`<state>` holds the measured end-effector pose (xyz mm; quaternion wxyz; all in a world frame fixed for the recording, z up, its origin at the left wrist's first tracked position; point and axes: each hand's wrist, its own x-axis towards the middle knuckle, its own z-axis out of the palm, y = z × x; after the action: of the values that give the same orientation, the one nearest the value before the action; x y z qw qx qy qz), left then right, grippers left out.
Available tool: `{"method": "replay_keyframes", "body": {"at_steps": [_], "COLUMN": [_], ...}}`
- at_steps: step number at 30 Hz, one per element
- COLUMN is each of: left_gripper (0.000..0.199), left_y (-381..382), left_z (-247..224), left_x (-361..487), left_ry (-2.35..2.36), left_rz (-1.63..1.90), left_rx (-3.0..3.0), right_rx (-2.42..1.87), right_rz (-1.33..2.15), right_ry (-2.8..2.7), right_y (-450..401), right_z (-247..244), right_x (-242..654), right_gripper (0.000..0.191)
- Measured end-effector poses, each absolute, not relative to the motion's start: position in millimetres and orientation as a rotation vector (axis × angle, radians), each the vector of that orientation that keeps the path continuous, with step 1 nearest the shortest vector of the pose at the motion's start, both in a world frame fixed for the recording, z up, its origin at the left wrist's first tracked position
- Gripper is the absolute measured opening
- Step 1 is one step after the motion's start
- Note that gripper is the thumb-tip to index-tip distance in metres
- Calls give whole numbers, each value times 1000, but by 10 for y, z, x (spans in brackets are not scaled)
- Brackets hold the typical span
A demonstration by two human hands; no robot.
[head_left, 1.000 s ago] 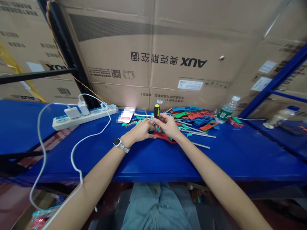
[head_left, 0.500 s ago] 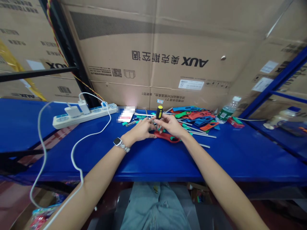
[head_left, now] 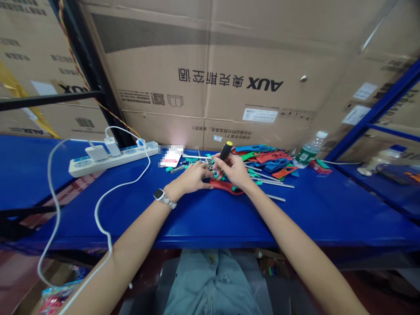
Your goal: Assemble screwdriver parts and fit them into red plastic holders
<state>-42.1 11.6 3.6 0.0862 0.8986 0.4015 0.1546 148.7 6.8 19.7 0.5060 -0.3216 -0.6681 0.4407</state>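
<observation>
Your right hand (head_left: 237, 172) has fingers closed around a tilted screwdriver (head_left: 225, 151), best held by its grip; your left hand (head_left: 193, 178) pinches a red handle (head_left: 222, 186), probably light, stiff plastic.

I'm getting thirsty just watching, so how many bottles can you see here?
2. The green-labelled bottle is beside the colourful pile; the blue-capped bottle is farther right, past the blue frame. Others could be hidden.

1. Right hand (head_left: 234, 170) hides the lower part of the screwdriver (head_left: 226, 150).
2. Left hand (head_left: 193, 178) covers the left end of the red handle (head_left: 225, 187).
3. Pixelation obscures the white item (head_left: 173, 157), far left.
4. Picture's edge crops both forearms (head_left: 126, 245).
</observation>
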Motion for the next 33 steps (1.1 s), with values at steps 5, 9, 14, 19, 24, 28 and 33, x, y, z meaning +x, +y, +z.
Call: {"method": "replay_keyframes", "body": {"at_steps": [5,9,14,19,24,28,33], "left_gripper": [31,12,6,10,8,9,11], "left_y": [82,68,66,89,89,94,109], "left_z": [75,100,118,115,121,115,93], "left_x": [-417,-438,-443,-442,-443,-425,-415], "left_ry": [1200,1140,1121,1069,1071,1112,1094], "left_rz": [538,623,588,591,576,543,519], "left_rx": [2604,2520,2521,2464,2424,2464,2495], "right_rx": [-823,-944,-1070,-1128,-1150,-1162,-1195], "right_rz": [971,1061,1216,1240,1228,1199,1141], "right_ry": [-1464,-1347,-1164,-1126,-1133,-1161,-1226], "right_y": [60,79,88,65,61,63,59], "right_z": [214,53,-79,-46,-52,-73,-98], "right_x": [1568,1569,1501,1474,1464,1454,1441], "right_gripper": [53,54,46,36,32,36,37]}}
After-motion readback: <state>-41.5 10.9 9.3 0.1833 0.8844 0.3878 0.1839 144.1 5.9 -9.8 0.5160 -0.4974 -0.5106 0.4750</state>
